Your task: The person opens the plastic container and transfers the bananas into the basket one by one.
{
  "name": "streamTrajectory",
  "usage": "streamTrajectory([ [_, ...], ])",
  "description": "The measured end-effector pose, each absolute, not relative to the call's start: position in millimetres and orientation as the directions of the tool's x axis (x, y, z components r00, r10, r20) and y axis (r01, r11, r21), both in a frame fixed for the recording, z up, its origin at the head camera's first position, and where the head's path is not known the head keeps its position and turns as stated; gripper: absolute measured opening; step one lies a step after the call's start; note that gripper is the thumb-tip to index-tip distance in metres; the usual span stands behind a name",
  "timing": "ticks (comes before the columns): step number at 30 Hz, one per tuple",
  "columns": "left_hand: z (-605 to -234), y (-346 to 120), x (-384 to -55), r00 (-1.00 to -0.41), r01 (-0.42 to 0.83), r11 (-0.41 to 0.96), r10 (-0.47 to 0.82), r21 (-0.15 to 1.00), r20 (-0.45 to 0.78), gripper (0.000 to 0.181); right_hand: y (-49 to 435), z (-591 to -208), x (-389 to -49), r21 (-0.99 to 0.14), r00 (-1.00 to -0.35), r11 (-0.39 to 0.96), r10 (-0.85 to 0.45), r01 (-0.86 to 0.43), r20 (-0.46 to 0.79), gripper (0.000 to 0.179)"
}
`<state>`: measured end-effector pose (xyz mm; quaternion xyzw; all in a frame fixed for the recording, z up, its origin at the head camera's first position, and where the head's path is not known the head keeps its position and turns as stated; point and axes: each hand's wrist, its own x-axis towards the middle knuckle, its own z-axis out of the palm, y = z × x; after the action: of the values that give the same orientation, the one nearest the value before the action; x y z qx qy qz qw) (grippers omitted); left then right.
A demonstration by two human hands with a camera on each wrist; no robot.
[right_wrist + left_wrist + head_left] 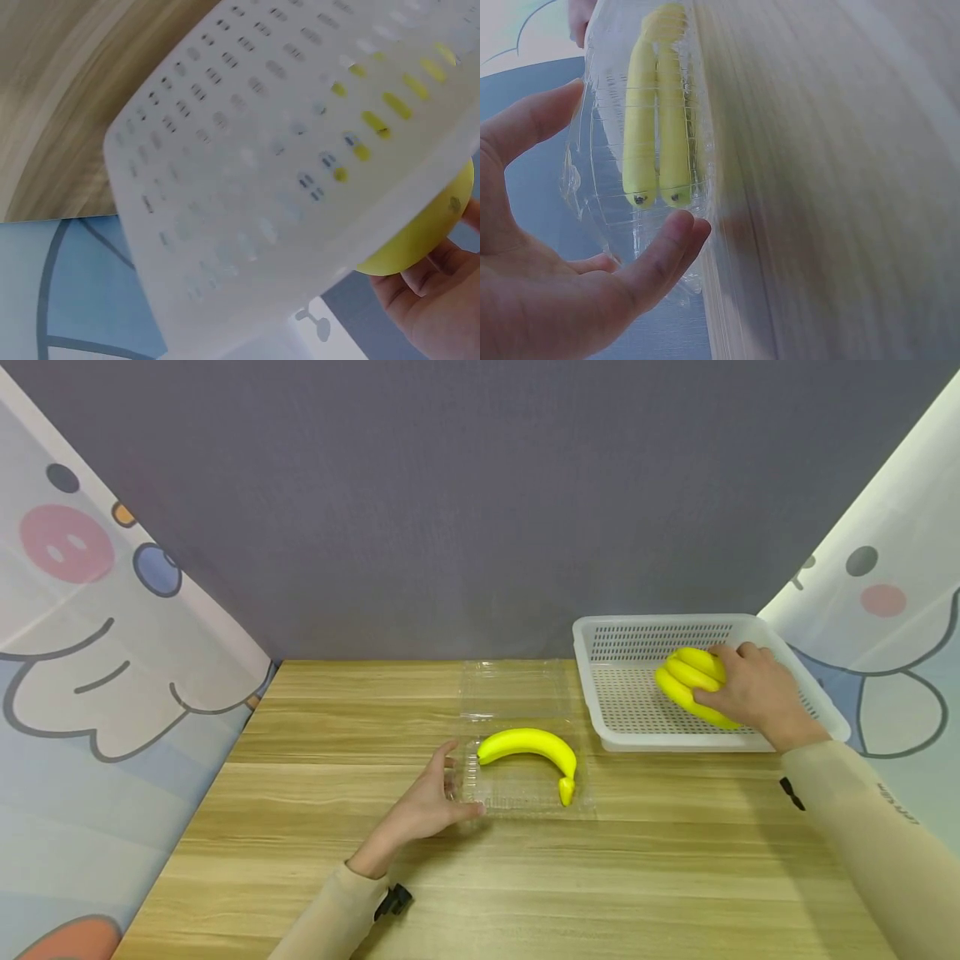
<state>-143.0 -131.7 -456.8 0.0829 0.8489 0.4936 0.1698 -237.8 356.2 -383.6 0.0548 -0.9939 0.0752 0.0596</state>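
In the head view a clear plastic clamshell box [495, 789] lies with its lid [513, 689] folded back. One yellow banana [536, 742] rests in its base. My left hand [423, 802] spans the box's left side, thumb and fingers spread and fairly straight at its edge. Through the clear wall, the left wrist view shows two yellow banana shapes [640, 127] side by side. My right hand [757, 689] grips a bunch of yellow bananas [690, 681] inside the white basket [622, 742]. The right wrist view shows the bunch partly hidden behind the basket wall.
The slotted basket stands at the back right of the wooden table [300, 827], against a dark grey panel [420, 527]. Curtains printed with cartoon animals hang at the left and right. The clamshell lies left of the basket, a small gap apart.
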Motion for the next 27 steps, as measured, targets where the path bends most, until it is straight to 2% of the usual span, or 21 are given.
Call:
streamTrajectory([
  [16, -457, -132, -143, -0.931, -0.017, 0.511, 0.306, 0.86, -0.2, 0.113, 378, -392, -241, -0.16, -1.0, 0.987, 0.004, 0.0, 0.026, 0.083],
  [27, -455, -132, -142, -0.93, -0.012, 0.523, 0.308, 0.852, -0.202, 0.113, 386, -398, -240, -0.156, -1.0, 0.988, 0.017, 0.016, 0.004, 0.082],
])
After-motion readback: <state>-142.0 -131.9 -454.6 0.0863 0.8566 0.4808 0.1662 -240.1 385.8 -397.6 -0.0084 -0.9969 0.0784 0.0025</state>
